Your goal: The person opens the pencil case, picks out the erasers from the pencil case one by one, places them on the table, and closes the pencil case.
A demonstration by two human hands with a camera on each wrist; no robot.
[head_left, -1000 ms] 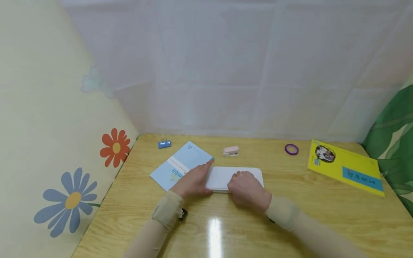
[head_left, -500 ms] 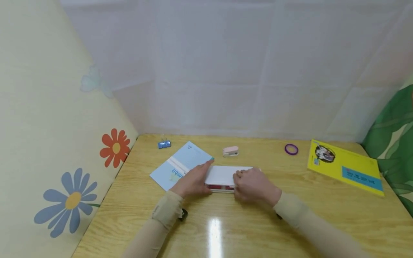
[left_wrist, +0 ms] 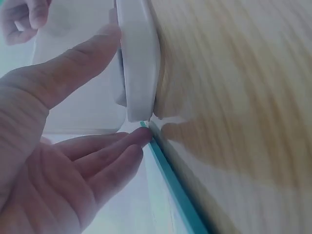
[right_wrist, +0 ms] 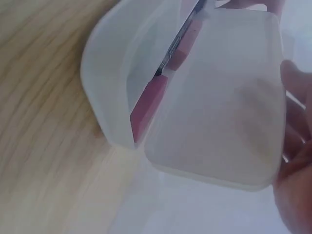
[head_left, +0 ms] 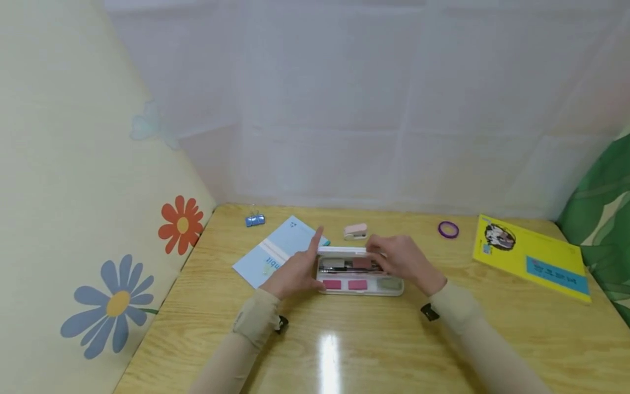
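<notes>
A white pencil case (head_left: pixel 361 293) lies on the table in the head view, its lid (head_left: pixel 342 251) tilted up at the back. Inside are pink blocks (head_left: pixel 332 284), a greyish piece (head_left: pixel 390 283) and dark, pen-like sticks (head_left: pixel 344 269). My left hand (head_left: pixel 295 273) holds the case's left end; in the left wrist view its thumb (left_wrist: pixel 92 48) lies against the case and the fingertips reach its corner, beside a notebook's teal edge (left_wrist: pixel 170 180). My right hand (head_left: pixel 401 260) holds the lid's edge between thumb and fingers, shown too in the right wrist view on the lid (right_wrist: pixel 214 97).
A light-blue notebook (head_left: pixel 290 232) lies partly behind my left hand. Farther back are a blue binder clip (head_left: pixel 255 220), a small pink stapler (head_left: pixel 355 231) and a purple ring (head_left: pixel 439 232). A yellow book (head_left: pixel 531 251) lies at the right. Cloth (head_left: pixel 334 109) hangs behind the table.
The pencil case's lid has swung up and back, exposing the contents. My right hand has moved right and away from me with the lid's edge. My left hand stays at the left end.
</notes>
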